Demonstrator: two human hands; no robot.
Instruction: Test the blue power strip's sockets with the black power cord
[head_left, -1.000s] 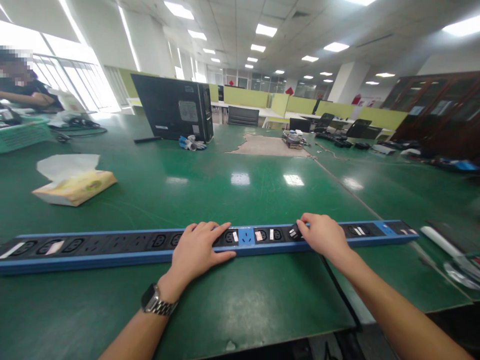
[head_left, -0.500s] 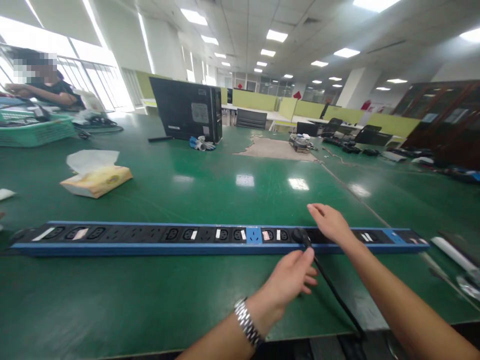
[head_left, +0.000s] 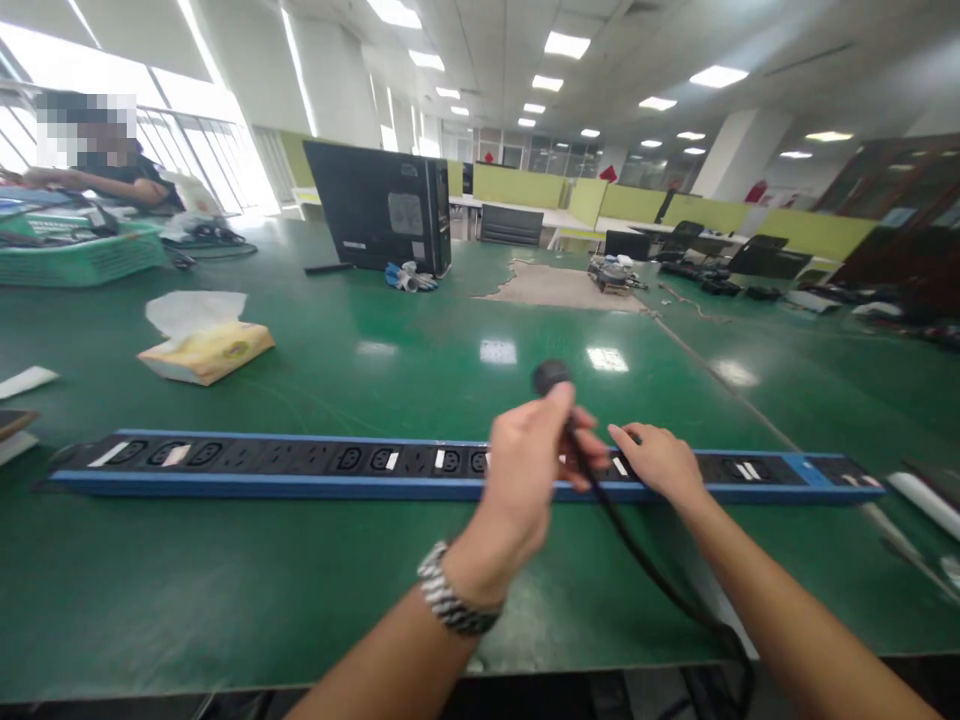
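Observation:
A long blue and black power strip (head_left: 300,487) lies across the green table, its row of sockets facing up and several white labels stuck on it. My left hand (head_left: 525,460), with a metal watch on its wrist, is closed on a black power plug (head_left: 553,376) and holds it above the strip, out of the sockets. From the plug a black cable (head_left: 637,555) runs down past the table's front edge. Right of it, my right hand (head_left: 660,458) lies over the strip, its fingers bent over the far side. Both hands hide some of the sockets.
A tissue pack (head_left: 210,350) is at the left, behind the strip. Farther back stand a black computer case (head_left: 375,210), blue-grey gloves (head_left: 410,277) and a green basket (head_left: 82,260). Another person (head_left: 112,180) sits at the far left. A white bar (head_left: 926,505) lies at the right.
My left hand has lifted the plug up and left, out of its socket, and the cable has come along. My right hand has lowered onto the strip. The camera view has shifted slightly.

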